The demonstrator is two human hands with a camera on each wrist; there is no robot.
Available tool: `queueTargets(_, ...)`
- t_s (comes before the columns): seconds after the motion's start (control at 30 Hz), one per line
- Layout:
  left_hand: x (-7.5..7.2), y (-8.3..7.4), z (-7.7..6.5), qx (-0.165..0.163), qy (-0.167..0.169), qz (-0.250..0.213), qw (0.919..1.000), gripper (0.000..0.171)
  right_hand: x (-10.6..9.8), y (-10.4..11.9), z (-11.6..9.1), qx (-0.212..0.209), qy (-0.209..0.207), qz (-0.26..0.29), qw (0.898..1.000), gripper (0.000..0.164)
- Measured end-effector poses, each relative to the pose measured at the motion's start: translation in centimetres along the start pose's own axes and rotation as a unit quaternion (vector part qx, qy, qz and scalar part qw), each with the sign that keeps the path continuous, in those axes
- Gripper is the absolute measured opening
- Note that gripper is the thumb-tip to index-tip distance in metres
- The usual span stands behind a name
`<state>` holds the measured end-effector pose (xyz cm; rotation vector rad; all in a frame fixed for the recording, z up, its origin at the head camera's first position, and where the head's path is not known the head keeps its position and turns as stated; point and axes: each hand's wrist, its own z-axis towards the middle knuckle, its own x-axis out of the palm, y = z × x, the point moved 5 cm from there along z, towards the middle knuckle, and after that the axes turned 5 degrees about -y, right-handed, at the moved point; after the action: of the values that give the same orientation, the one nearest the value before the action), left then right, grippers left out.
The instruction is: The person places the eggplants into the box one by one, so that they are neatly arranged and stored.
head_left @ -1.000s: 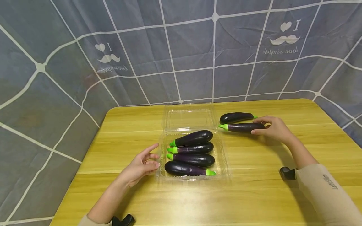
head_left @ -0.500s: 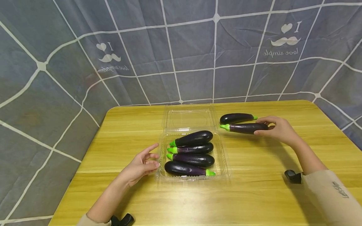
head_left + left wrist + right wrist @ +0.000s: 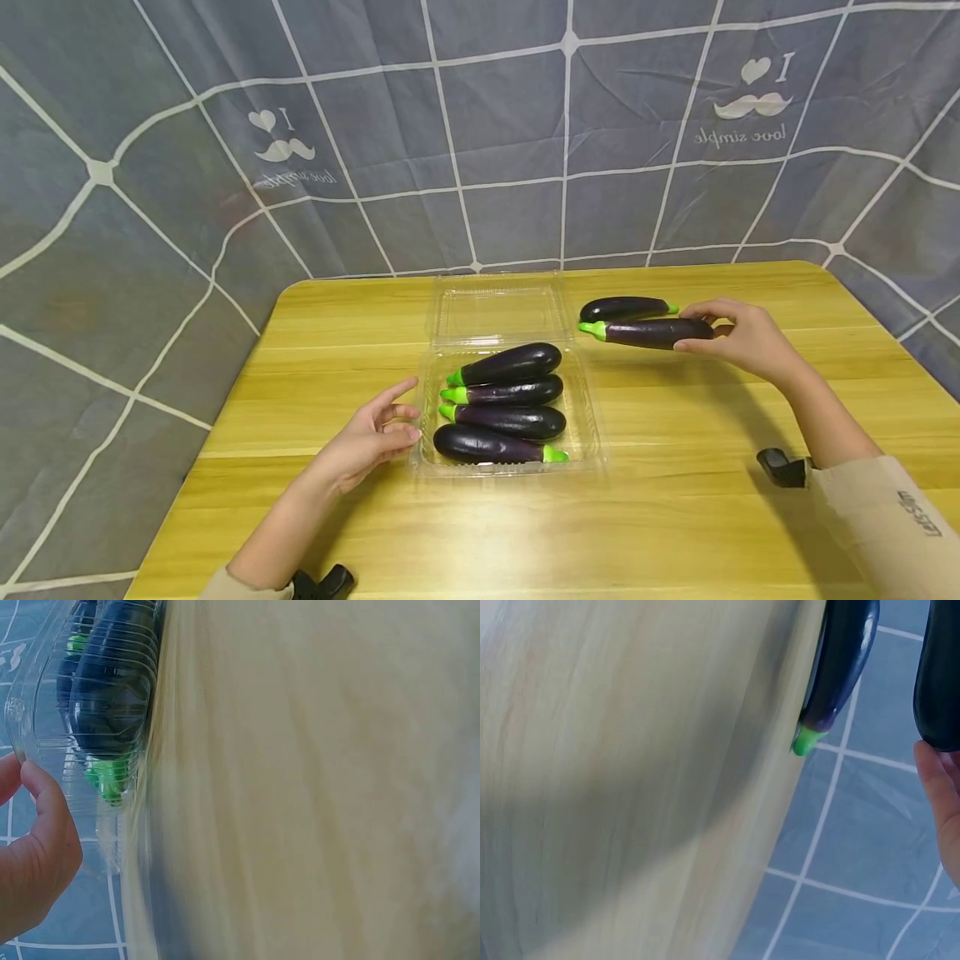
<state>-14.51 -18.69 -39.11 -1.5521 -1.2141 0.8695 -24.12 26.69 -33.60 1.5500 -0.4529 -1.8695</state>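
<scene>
In the head view, my right hand (image 3: 742,337) grips a dark purple eggplant (image 3: 652,333) by its rounded end, its green stem pointing left. The right wrist view shows this held eggplant (image 3: 939,675) raised off the table. Just behind it, another eggplant (image 3: 624,308) lies on the table, stem to the right. My left hand (image 3: 367,437) is at the left rim of a clear plastic clamshell container (image 3: 588,433), and the left wrist view shows its thumb and a finger (image 3: 49,802) pinching the rim. Several eggplants (image 3: 510,421) lie side by side inside.
The container's lid (image 3: 498,312) is folded back flat on the wooden table (image 3: 675,517). A grey curtain (image 3: 510,225) with white grid lines stands behind the table and along its sides. Black wrist mounts (image 3: 782,467) sit near both sleeves.
My right hand has lifted its eggplant slightly off the table and moved a little to the right. The left hand and the container have stayed in place.
</scene>
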Motion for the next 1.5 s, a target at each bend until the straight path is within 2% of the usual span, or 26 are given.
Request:
queueTargets(0.2, 0.0, 0.0, -0.2, -0.002, 0.004, -0.001, 1.0, 0.078, 0.3, 1.3, -0.2, -0.023, 0.004, -0.006, 1.0, 0.044)
queueTargets(0.53, 0.1, -0.2, -0.2, -0.001, 0.003, -0.003, 1.0, 0.077, 0.4, 4.2, -0.4, -0.095, -0.001, -0.001, 0.996, 0.038)
queueTargets(0.83, 0.1, -0.2, -0.1, 0.0, 0.007, -0.005, 1.0, 0.077, 1.2, 5.5, -0.5, -0.144, -0.011, 0.016, 0.989, 0.034)
queueTargets(1.3, 0.2, -0.3, 0.0, 0.003, 0.009, -0.017, 0.9998, 0.078, 2.7, 7.3, -0.6, -0.159, 0.001, 0.022, 0.987, 0.036)
queueTargets(1.5, 0.2, -0.2, 0.0, 0.004, 0.013, -0.02, 0.9997, 0.078, 3.6, 8.4, -0.7, -0.155, 0.019, 0.039, 0.987, 0.036)
